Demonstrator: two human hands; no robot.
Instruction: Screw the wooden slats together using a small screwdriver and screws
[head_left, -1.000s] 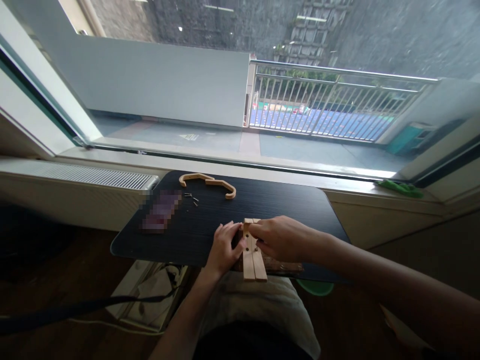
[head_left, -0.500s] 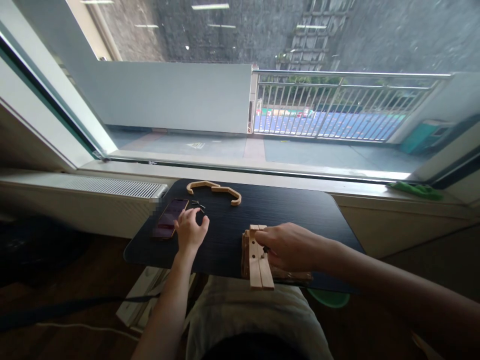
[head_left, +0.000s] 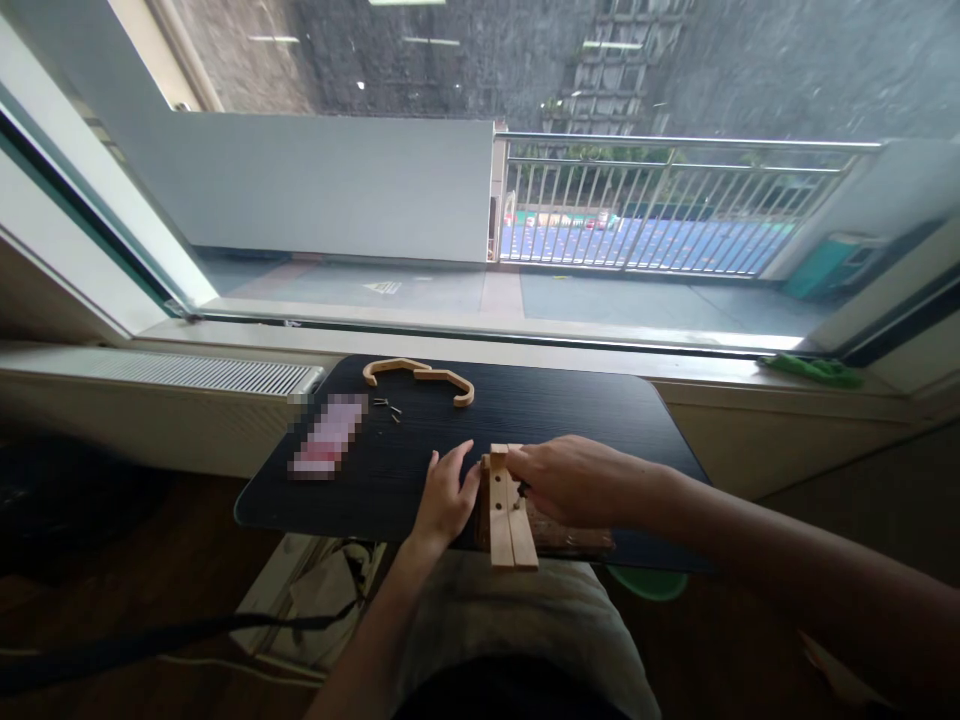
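Note:
A small wooden assembly of pale slats [head_left: 504, 515] stands at the near edge of the black table [head_left: 592, 410]. My right hand [head_left: 574, 482] is closed on its right side, fingers pinched against the slats near a small dark fastener. My left hand [head_left: 446, 497] rests against the assembly's left side, fingers together and curled; what they hold, if anything, is hidden. Two curved wooden pieces [head_left: 420, 377] lie at the far edge of the table. A few small dark screws [head_left: 386, 407] lie just in front of the curved pieces.
A phone [head_left: 328, 449] lies on the table's left part. A radiator grille [head_left: 195, 372] runs along the window sill at left. A green cloth [head_left: 810, 368] sits on the sill at right. A green object [head_left: 649, 582] shows under the table's near right edge.
My left hand went out to the screws beside the phone, then came back to the left side of the wooden assembly. My right hand stayed on the assembly.

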